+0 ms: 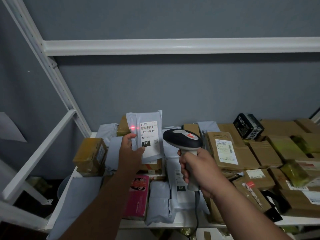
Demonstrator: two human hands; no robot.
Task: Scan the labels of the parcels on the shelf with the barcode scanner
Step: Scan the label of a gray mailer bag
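**Scan in hand: grey mailer raised, beam off the barcode**

Right hand (197,172): fingers wrapped firmly round the pale grip of the black-and-grey pistol-shaped barcode scanner (184,144); its dark cable hangs down from the butt below the wrist. Scanner head points away from the hand, toward the upper left.

Left hand (130,149): pinches the lower left edge of a flat, pale grey plastic mailer bag (149,153), thumb on the front face, fingers behind it. The bag stands upright just above and beyond the hand, lifted off the pile, its white shipping label (149,135) facing the camera.

Red scan spot (133,127): sits on bare plastic directly above the left fingertips, just left of the printed barcode. Judgement: read not yet made; the beam needs to shift right onto the bars.

Handling, judged: the mailer looks light, thin and soft, with a slick skin; held by one edge it may flop or curl and bend the label. A hold lower on the side, clear of the label, keeps the bars flat and unshaded.

Outward: below both hands a white metal shelf (294,220) carries more grey bags, a pink packet (137,196) under the left forearm, and brown cardboard parcels (270,153) to the right of the scanner hand.
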